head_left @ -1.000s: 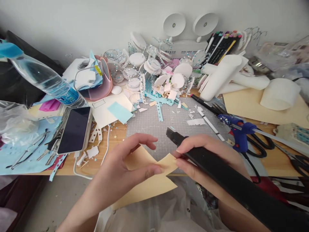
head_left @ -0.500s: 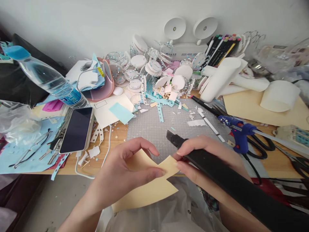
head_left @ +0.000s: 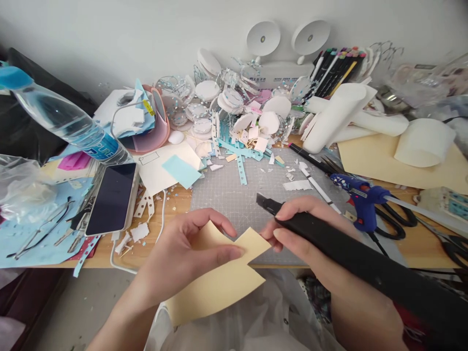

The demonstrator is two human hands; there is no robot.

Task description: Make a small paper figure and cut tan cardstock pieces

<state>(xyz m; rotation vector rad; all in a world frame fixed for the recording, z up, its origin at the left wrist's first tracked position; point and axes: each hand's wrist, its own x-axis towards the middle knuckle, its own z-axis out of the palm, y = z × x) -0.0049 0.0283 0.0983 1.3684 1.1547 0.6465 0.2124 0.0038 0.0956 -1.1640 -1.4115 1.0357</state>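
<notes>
My left hand [head_left: 190, 256] pinches a pale yellow sheet of paper [head_left: 215, 292] between thumb and fingers, above the front edge of the table. The sheet has a V-shaped notch on its right side, and a pointed flap [head_left: 252, 245] stands up beside my thumb. In my right hand [head_left: 303, 219] is a black utility knife [head_left: 329, 248], its blade end pointing up and left over the cutting mat [head_left: 223, 195]. Its long body runs to the lower right. The right fingertips are close to the flap's corner; I cannot tell whether they touch it.
A phone [head_left: 113, 197], water bottle [head_left: 69, 117] and glasses [head_left: 44, 226] lie or stand left. Paper scraps and white discs [head_left: 206, 91] pile up at the back. To the right are a blue glue gun [head_left: 361, 195], scissors [head_left: 453, 248], a white pen [head_left: 318, 185] and white rolls [head_left: 332, 117].
My right fingers have drawn back a little from the flap's corner they were holding. The knife has tilted slightly. The left hand still holds the paper, and the view has shifted slightly.
</notes>
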